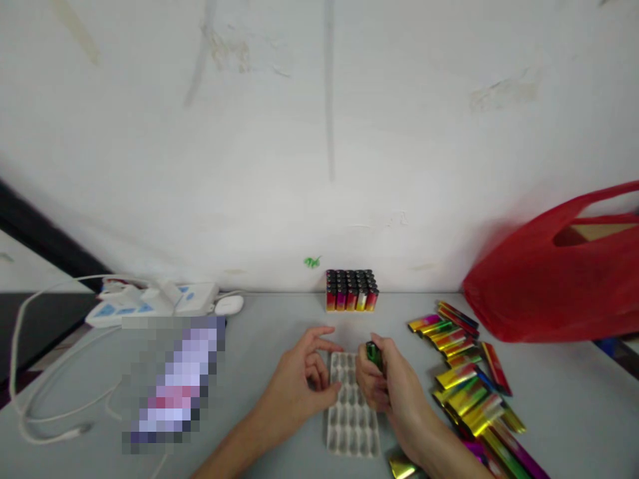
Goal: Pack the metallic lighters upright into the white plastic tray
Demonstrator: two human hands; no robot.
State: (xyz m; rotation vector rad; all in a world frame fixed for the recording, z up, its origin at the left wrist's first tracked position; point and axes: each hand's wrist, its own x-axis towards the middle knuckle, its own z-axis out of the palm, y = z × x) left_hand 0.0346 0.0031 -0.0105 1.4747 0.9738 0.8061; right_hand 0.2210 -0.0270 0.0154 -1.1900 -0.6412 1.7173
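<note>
While clasped in the right hand [389,376]: best, by judgement, to hold the green-ended item [373,354] firmly enough against slipping, but without crushing; to turn in small wrist movements, leaving the exposed end in sight.
Left hand [309,379]: probably best used as a light guide, with thumb and forefinger ready to steady from the opposite side; avoid leaning on the tray [353,439] or tipping its edge.
Right fingers: curled closely around the green-ended item, with thumb beside the upper end; exact contact lower down hidden inside the fist.
Left fingers: loosely bent, with thumb and forefinger parted, visibly grasping nothing; contact with the tray impossible to tell.
Green-ended item: within the right fingers, projecting above the curled forefinger; near the left forefinger tip, across the tray's far end.
Tray: flat, below and between both sets of fingers, extending toward the wrists.
Black-topped pieces [352,291]: upright in a compact block, beyond the fingertips of both hands.
Loose shiny pieces [456,377]: to the right of the right fingers, lying overlapped, partly behind the forearm.
</note>
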